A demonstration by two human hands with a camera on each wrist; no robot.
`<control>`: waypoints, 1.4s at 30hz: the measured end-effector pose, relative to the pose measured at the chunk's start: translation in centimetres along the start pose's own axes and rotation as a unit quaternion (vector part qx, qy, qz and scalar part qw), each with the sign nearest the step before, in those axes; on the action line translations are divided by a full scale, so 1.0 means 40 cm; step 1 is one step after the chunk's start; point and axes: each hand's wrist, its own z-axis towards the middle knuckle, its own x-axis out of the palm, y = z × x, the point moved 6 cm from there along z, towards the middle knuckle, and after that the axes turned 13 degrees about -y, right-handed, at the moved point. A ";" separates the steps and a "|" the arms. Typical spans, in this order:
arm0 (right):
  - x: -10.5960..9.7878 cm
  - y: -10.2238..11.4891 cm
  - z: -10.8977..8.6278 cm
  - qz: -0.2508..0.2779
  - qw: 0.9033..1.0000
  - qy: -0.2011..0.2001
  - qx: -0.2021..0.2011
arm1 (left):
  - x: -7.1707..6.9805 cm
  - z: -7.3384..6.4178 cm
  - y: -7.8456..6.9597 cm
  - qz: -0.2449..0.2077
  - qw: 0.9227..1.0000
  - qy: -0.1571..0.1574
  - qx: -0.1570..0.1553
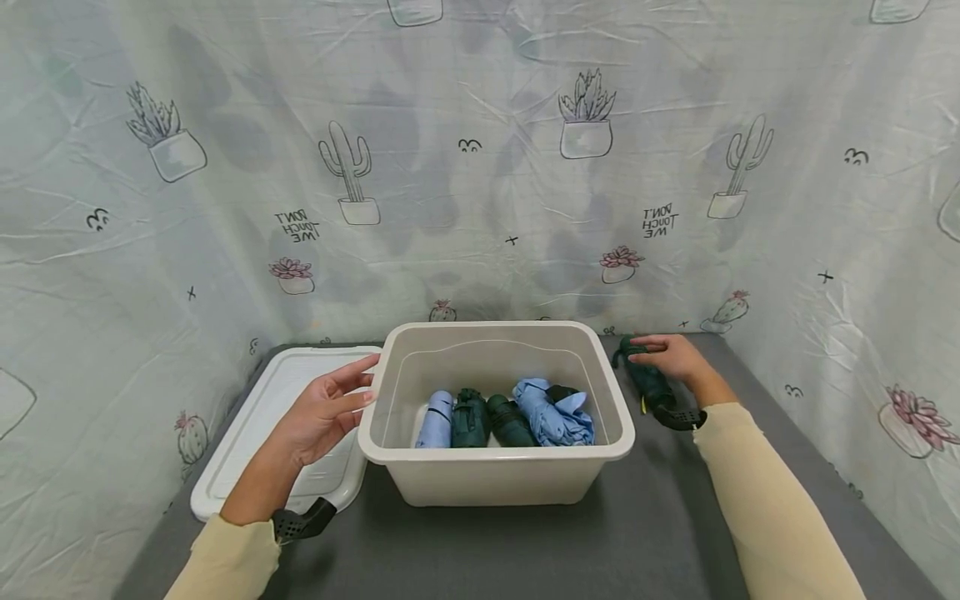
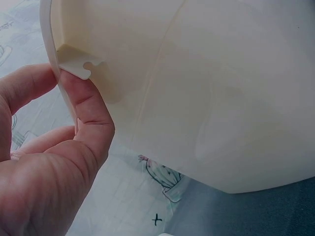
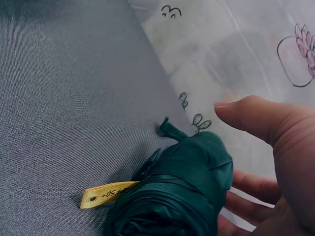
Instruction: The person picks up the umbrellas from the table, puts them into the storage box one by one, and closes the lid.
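Note:
My left hand pinches the left rim of a beige plastic storage bin; the left wrist view shows thumb and a finger at the bin's lip. On the table right of the bin lies a dark green folded umbrella with a yellow tag. My right hand is over its far end, fingers along one side and thumb held apart. Inside the bin are a light blue rolled bundle, two dark green rolled bundles and a loosely bunched blue cloth-like bundle.
A white lid lies flat on the grey table, left of the bin and partly behind my left arm. A pale printed curtain hangs behind the table and along both sides.

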 end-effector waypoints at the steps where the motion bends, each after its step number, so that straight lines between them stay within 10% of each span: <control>1: 0.003 -0.002 0.001 -0.001 1.000 0.006 0.005 | 0.001 0.000 0.000 -0.001 1.000 0.001 0.000; 42: 0.031 -0.063 0.046 -0.009 0.998 0.053 0.018 | 0.003 -0.001 -0.002 -0.001 1.000 -0.006 -0.005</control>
